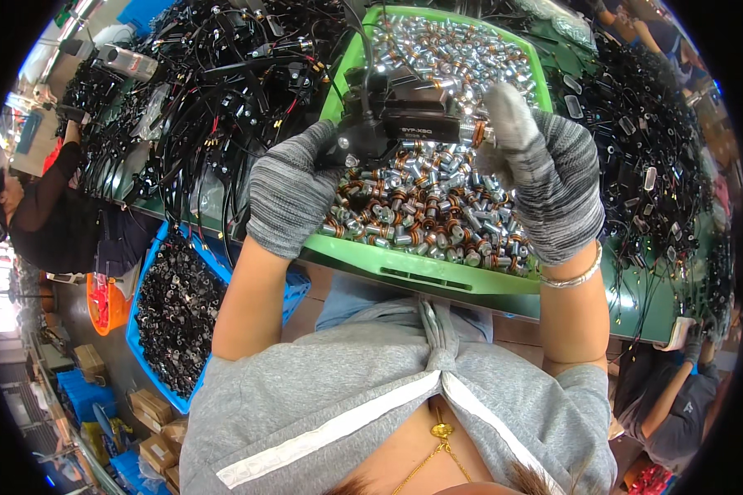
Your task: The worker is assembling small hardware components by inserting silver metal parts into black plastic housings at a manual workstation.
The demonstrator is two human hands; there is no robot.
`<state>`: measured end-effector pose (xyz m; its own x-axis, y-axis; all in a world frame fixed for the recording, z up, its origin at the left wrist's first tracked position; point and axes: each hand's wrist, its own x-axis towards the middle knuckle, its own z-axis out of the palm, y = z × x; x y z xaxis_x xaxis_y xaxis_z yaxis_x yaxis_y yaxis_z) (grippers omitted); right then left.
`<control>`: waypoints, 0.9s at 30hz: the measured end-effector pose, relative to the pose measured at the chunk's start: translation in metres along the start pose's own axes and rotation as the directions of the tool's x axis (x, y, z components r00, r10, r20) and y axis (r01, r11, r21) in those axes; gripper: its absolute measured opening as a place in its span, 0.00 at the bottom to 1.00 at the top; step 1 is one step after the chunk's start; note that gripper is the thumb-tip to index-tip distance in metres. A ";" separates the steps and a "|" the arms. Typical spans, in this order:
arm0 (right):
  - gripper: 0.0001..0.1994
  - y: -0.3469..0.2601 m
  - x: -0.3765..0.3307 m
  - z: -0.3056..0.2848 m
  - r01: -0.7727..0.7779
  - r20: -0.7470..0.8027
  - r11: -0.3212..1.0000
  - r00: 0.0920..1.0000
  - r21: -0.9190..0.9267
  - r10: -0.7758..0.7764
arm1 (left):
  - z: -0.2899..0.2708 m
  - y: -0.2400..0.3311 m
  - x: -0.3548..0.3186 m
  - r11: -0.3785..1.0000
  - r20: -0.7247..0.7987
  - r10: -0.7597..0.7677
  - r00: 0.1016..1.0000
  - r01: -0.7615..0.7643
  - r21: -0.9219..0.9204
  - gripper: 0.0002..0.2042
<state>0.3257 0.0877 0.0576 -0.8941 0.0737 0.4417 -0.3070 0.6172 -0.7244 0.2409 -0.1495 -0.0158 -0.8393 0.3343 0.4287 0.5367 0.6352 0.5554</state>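
Observation:
My left hand (293, 194), in a grey knitted glove, is closed around the left end of a black block-shaped part (421, 128) with a black cable rising from it. The part is held above a green bin (425, 276). My right hand (549, 169), also gloved, is closed with thumb and fingers on a small silver cylinder with copper-coloured rings (473, 132). This cylinder sits against the right end of the black part; whether it is inside cannot be seen. Many similar loose cylinders (437, 219) fill the bin beneath both hands.
Black cabled parts (248, 91) are heaped on the green table to the left, more black parts (644, 165) to the right. A blue crate (177, 318) of small dark pieces stands lower left. Co-workers sit at left (45, 198) and lower right (677, 396).

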 end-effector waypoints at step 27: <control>0.08 -0.006 0.003 -0.010 0.319 0.075 0.917 0.948 -0.238 -0.310 | -0.001 0.008 -0.004 1.000 -0.078 -0.006 0.997 0.007 0.018 0.09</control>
<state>0.3283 0.0921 0.0690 -0.7767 -0.1798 0.6037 -0.4888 0.7764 -0.3977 0.2487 -0.1460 -0.0126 -0.8331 0.2752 0.4799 0.5290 0.6500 0.5456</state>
